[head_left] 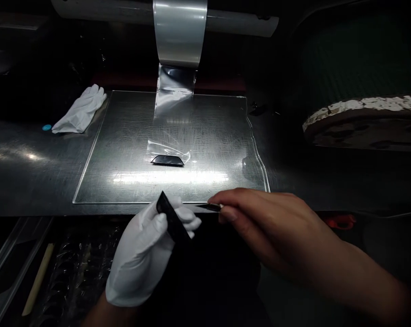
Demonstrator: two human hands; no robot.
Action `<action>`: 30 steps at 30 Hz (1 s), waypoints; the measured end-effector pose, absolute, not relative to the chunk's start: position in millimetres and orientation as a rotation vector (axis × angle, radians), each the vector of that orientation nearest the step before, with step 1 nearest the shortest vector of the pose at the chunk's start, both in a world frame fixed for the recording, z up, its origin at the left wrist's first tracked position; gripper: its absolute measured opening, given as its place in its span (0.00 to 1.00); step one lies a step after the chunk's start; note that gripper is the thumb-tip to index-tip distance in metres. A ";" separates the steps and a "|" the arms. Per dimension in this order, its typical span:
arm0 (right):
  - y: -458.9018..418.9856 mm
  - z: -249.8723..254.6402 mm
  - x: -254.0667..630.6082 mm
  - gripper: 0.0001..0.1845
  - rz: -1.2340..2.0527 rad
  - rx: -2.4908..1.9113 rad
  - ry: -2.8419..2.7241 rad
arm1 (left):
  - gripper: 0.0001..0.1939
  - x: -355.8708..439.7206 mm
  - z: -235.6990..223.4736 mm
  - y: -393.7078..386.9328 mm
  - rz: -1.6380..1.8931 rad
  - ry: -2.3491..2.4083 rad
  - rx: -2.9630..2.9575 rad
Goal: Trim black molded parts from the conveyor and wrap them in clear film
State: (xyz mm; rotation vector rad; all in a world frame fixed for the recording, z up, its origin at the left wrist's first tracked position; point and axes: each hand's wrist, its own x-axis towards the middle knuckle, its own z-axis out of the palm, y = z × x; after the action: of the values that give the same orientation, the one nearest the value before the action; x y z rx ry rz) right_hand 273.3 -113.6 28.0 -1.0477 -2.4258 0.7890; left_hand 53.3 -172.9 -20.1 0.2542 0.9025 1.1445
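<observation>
Dim light leaves most of the room black around a dark metal bench [31,181]. Nearest, just off the bench's front edge, the white-gloved left hand [140,256] has thumb and fingers clamped on a narrow black piece [174,223], held tilted. It looks light and stiff, probably plastic or coated glass; its smooth face would likely slip a little and mark easily, so the long edges seem the safest hold. Opposite, the bare right hand [270,222] pinches a slim tool [210,207] between thumb and forefinger. Its thin tip points at the gloved fingers; whether it touches anything, I cannot tell. Farther in, on a scratched clear sheet [219,145], lies a second black piece [167,161], flat and easiest to lift by its ends, beside flimsy, crinkled film [158,147]. Beyond, a limp spare glove [80,111] lies left, and a shiny film band [180,36] hangs over a pale bar [242,22].
</observation>
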 end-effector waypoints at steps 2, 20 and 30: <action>-116.4 32.3 272.5 0.11 0.890 -1.049 -2.508 | 0.11 54.2 -16.6 -171.2 1.222 0.913 0.198; -115.9 43.4 260.9 0.08 0.718 -1.006 -2.839 | 0.12 56.2 -4.5 -177.1 1.318 1.055 0.205; -117.4 45.6 263.6 0.07 0.827 -1.019 -2.790 | 0.10 51.2 -23.7 -178.8 1.358 0.931 0.328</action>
State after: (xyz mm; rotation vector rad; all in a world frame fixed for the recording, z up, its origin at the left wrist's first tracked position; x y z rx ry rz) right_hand 263.6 -117.4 45.6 -1.0191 -2.7903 0.8272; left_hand 51.2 -178.8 -23.7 0.3282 0.9308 1.3576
